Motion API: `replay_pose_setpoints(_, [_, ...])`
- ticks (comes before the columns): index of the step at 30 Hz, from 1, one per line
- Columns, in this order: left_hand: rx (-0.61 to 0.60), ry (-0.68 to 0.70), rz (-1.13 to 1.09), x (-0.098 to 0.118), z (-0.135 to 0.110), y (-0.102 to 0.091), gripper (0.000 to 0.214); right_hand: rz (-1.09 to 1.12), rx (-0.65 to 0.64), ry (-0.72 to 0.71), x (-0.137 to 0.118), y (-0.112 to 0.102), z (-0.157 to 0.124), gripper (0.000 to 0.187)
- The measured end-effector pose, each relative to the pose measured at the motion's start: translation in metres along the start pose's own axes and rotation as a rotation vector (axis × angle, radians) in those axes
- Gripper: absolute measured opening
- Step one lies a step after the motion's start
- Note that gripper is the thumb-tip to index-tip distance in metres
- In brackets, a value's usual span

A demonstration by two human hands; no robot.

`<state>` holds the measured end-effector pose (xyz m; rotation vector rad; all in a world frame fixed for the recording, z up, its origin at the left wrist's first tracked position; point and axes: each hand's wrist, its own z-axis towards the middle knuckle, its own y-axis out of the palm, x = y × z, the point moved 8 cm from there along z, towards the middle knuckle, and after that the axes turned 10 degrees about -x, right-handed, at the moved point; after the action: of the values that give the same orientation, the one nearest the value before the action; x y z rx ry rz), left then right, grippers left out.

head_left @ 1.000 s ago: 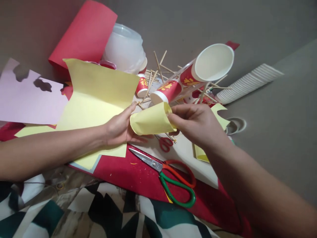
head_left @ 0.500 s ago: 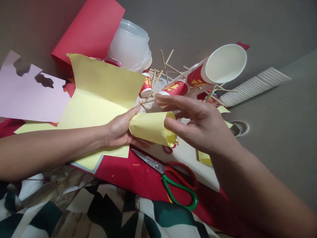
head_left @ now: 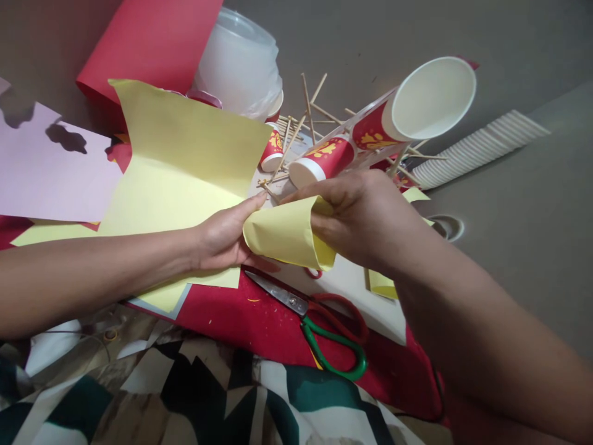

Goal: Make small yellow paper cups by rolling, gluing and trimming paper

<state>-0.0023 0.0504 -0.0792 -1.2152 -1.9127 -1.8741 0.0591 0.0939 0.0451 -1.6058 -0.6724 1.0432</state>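
Note:
A yellow paper-covered cup point(head_left: 282, 232) lies on its side between my hands, its wide end facing right. My left hand point(head_left: 227, 238) supports the narrow end, thumb above and fingers underneath. At the wide end, my right hand point(head_left: 361, 216) grips the rim, with some fingers reaching inside the opening and hidden there. Just below the cup, scissors point(head_left: 301, 306) with one red and one green handle lie on the red surface, blades pointing up-left. A large sheet of yellow paper point(head_left: 185, 161) spreads behind my left forearm.
Red and white paper cups point(head_left: 375, 127) lie behind my right hand, near thin wooden sticks point(head_left: 303, 105). A stack of white cups point(head_left: 482, 151) leans at right. Translucent plastic tubs point(head_left: 238, 65), red paper point(head_left: 148, 49) and cut pink paper point(head_left: 55, 167) stand at the back left.
My right hand has closed on the cup's wide end, fingers moving into its opening. The cup has tilted slightly. The whole view has shifted a little.

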Motion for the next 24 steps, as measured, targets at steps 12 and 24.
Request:
replay_pose_setpoints(12, [0.008, -0.011, 0.02, 0.006, 0.001, -0.001, 0.056, 0.053, -0.052, 0.116, 0.013, -0.003, 0.01, 0.019])
replay_pose_setpoints(24, [0.16, 0.141, 0.009, 0.021, -0.002, -0.01, 0.044, 0.351, 0.318, 0.012, 0.014, -0.031, -0.013, 0.015])
